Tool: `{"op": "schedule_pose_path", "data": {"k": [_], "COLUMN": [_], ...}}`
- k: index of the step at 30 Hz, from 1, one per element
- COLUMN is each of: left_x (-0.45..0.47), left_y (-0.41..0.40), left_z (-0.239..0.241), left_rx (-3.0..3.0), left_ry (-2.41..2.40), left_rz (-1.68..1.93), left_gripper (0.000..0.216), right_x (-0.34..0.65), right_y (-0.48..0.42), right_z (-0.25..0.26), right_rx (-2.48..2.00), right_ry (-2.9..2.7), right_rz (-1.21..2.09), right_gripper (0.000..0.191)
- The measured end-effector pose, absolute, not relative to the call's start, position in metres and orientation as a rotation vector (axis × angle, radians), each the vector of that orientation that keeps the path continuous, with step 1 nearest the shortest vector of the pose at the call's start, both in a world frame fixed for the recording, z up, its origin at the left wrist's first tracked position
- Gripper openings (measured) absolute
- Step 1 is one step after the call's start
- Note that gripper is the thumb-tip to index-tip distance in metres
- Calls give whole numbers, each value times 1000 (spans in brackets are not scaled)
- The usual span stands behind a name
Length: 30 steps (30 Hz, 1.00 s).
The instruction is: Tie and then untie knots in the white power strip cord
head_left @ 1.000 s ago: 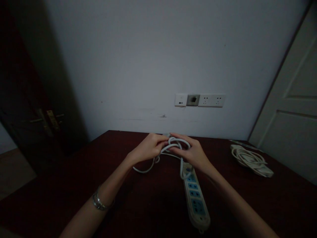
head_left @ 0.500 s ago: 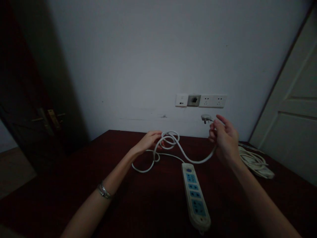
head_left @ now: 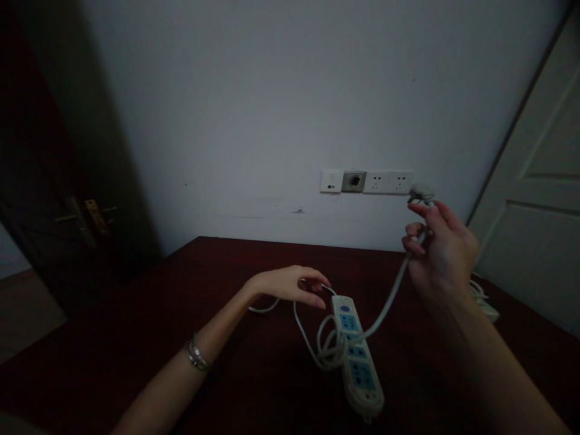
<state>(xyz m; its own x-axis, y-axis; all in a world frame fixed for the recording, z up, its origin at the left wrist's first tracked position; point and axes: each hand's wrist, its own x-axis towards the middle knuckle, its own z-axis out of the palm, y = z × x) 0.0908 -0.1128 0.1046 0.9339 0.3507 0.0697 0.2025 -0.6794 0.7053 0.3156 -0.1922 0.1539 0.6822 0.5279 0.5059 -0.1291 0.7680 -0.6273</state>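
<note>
Your right hand (head_left: 446, 254) pinches the white power cord (head_left: 385, 305) just below its white three-pin plug (head_left: 421, 193), raised near the wall sockets (head_left: 387, 182). Left hand (head_left: 290, 284) hovers, fingers loosely spread, over the slack. That cord looks light and floppy, so grip the plug body; the cream-and-blue power strip (head_left: 356, 353) mid-table probably drags.

Power strip (head_left: 356, 353) lies lower centre on the worktop (head_left: 136, 338); cable (head_left: 333, 347) loops across it; wall sockets (head_left: 366, 182) sit above, behind.
</note>
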Motion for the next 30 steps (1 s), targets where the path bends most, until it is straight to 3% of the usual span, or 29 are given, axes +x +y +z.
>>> {"op": "schedule_pose_path", "data": {"k": [5, 9, 15, 19, 30], "left_x": [112, 123, 114, 100, 106], "left_y": [-137, -150, -129, -104, -84], "left_z": [79, 64, 72, 76, 56], "left_rx": [2489, 2553, 2228, 1674, 1326], "left_ry": [259, 307, 226, 128, 287], "left_rz": [-6, -70, -37, 61, 367], "left_gripper": [93, 107, 87, 71, 63], "right_x": [310, 316, 335, 341, 323], "right_y": [-201, -204, -208, -215, -208], "right_z": [162, 166, 170, 176, 160], "right_rx": [-550, -508, -558, -593, -1002], "right_ry": [-635, -583, -623, -762, -1206], "right_rz": [440, 492, 584, 592, 766], "right_gripper": [18, 13, 18, 6, 29]}}
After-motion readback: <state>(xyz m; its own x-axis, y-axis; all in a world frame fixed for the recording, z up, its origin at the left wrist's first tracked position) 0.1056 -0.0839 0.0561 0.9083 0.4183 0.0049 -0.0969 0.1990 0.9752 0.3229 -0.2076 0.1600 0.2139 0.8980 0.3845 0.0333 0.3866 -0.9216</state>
